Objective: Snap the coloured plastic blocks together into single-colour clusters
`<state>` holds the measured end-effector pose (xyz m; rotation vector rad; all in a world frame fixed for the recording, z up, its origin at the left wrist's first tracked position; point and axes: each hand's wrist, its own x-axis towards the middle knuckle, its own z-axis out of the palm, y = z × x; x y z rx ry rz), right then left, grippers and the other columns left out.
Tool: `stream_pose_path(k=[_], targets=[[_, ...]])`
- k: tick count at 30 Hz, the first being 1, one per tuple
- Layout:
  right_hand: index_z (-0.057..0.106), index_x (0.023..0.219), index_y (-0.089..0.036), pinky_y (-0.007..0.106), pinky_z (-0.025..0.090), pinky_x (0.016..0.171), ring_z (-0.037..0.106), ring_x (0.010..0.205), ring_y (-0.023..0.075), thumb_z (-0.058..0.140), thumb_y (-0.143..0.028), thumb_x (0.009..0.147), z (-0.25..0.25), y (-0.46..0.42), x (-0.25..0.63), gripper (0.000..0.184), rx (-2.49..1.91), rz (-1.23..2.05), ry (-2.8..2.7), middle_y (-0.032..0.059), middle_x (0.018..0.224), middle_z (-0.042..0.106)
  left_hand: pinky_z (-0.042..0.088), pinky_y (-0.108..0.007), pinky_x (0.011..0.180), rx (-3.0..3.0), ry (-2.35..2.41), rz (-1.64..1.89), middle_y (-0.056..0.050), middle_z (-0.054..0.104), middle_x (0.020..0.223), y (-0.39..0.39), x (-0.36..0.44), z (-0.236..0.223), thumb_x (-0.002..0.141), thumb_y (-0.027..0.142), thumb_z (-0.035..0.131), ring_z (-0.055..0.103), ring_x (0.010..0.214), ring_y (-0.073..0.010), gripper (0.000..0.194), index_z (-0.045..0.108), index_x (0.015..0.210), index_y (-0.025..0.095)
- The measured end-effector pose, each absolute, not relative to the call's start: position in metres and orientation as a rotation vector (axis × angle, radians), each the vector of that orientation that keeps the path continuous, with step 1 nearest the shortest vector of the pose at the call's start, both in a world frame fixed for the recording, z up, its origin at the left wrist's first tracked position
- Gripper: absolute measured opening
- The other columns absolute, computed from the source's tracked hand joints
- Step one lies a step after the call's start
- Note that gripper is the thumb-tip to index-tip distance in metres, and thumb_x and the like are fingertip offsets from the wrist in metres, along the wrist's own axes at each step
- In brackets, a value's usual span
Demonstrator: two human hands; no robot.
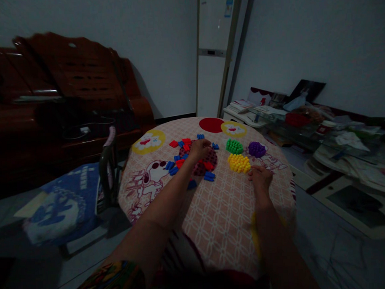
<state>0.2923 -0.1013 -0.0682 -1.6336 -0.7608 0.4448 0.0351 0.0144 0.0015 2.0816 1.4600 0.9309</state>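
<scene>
My left hand [200, 149] reaches over the scattered red and blue pieces on the table. Its fingers are bent and drawn together; whatever they hold, if anything, is hidden. Red pieces [209, 166] and blue pieces [209, 176] lie loosely around it, partly over a dark, round printed patch. My right hand [260, 177] is at the right edge of a cluster of yellow knobby pieces [239, 163], fingers slightly apart and fingertips close to it. I cannot tell whether they touch. Behind are a green cluster [234, 146] and a purple cluster [257, 149].
A patterned cloth covers the round table [220, 211]. On the left stand a chair with a blue cover [77, 186] and a wooden bench [73, 68]. Cluttered low furniture [338, 156] runs along the right wall. A tall white cabinet-like unit [213, 76] stands behind.
</scene>
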Motion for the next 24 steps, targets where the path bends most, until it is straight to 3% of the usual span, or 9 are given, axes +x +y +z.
stream_pose_path(k=[4, 9, 13, 17, 24], targets=[[0.071, 0.077, -0.015, 0.023, 0.041, 0.039, 0.054, 0.038, 0.0147, 0.056, -0.028, 0.061, -0.064, -0.102, 0.29, 0.026, -1.649, 0.43, -0.735, -0.0017, 0.049, 0.062, 0.052, -0.032, 0.089, 2.18, 1.742, 0.699, -0.011, 0.077, 0.103, 0.012, -0.005, -0.001, 0.084, 0.016, 0.062, 0.07, 0.099, -0.0243, 0.023, 0.078, 0.101, 0.014], [0.071, 0.079, -0.015, 0.023, 0.04, 0.04, 0.054, 0.04, 0.0151, 0.055, -0.028, 0.062, -0.07, -0.1, 0.294, 0.027, -1.651, 0.414, -0.753, -0.0014, 0.05, 0.061, 0.05, -0.031, 0.081, 2.28, 1.747, 0.358, -0.012, 0.076, 0.1, -0.001, -0.007, -0.012, 0.083, 0.028, 0.07, 0.069, 0.097, -0.0268, 0.016, 0.076, 0.09, 0.015], [0.073, 0.089, -0.014, 0.026, 0.044, 0.045, 0.058, 0.045, 0.0169, 0.054, -0.033, 0.071, -0.075, -0.102, 0.297, 0.032, -1.665, 0.311, -0.862, 0.0011, 0.058, 0.066, 0.05, -0.03, 0.076, 2.263, 1.663, 0.573, -0.011, 0.074, 0.098, -0.005, 0.002, -0.011, 0.08, 0.026, 0.073, 0.069, 0.093, -0.0255, 0.019, 0.073, 0.094, 0.014], [0.074, 0.094, -0.015, 0.03, 0.054, 0.067, 0.069, 0.072, 0.022, 0.05, -0.038, 0.084, -0.067, -0.107, 0.278, 0.035, -1.571, -0.06, -1.056, 0.0104, 0.083, 0.075, 0.049, -0.026, 0.068, 2.136, 1.166, 0.878, -0.005, 0.072, 0.084, -0.009, 0.018, -0.007, 0.082, 0.026, 0.068, 0.066, 0.076, -0.0176, 0.02, 0.072, 0.096, 0.013], [0.073, 0.109, -0.017, 0.032, 0.054, 0.082, 0.072, 0.092, 0.0244, 0.044, -0.041, 0.097, -0.059, -0.109, 0.23, 0.04, -1.402, -0.091, -1.554, 0.0149, 0.103, 0.076, 0.046, -0.021, 0.063, 1.997, 0.657, 0.868, -0.001, 0.069, 0.075, -0.031, 0.056, -0.013, 0.079, 0.019, 0.065, 0.06, 0.065, -0.0108, 0.021, 0.071, 0.098, 0.012]])
